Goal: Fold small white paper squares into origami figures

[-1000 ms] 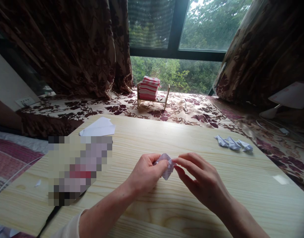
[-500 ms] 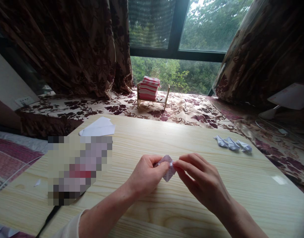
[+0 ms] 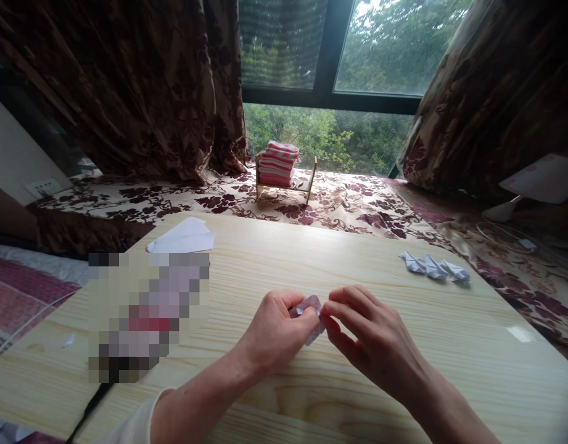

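A small piece of folded white paper [image 3: 313, 302] is held just above the table, partly covered by fingers. My left hand [image 3: 279, 327] is closed on it, the thumb pressed flat over its face. The thumb and fingertips of my right hand [image 3: 367, 324] pinch the paper's right edge. Three folded paper shapes [image 3: 435, 268] lie in a row at the table's far right. White paper sheets [image 3: 184, 237], one over another, rest at the far left of the table.
The pale wooden table [image 3: 274, 259] spans the front. A pixelated object [image 3: 147, 320] with a black strap lies at the left, near a paper scrap [image 3: 68, 341]. Beyond stand a small rack [image 3: 286, 187] with pink-striped cloths [image 3: 278, 165] and a lamp [image 3: 540, 179] at right.
The folded paper has tilted and dropped slightly between my hands. My left thumb has shifted a little right across it, while my right fingertips stay at its right edge.
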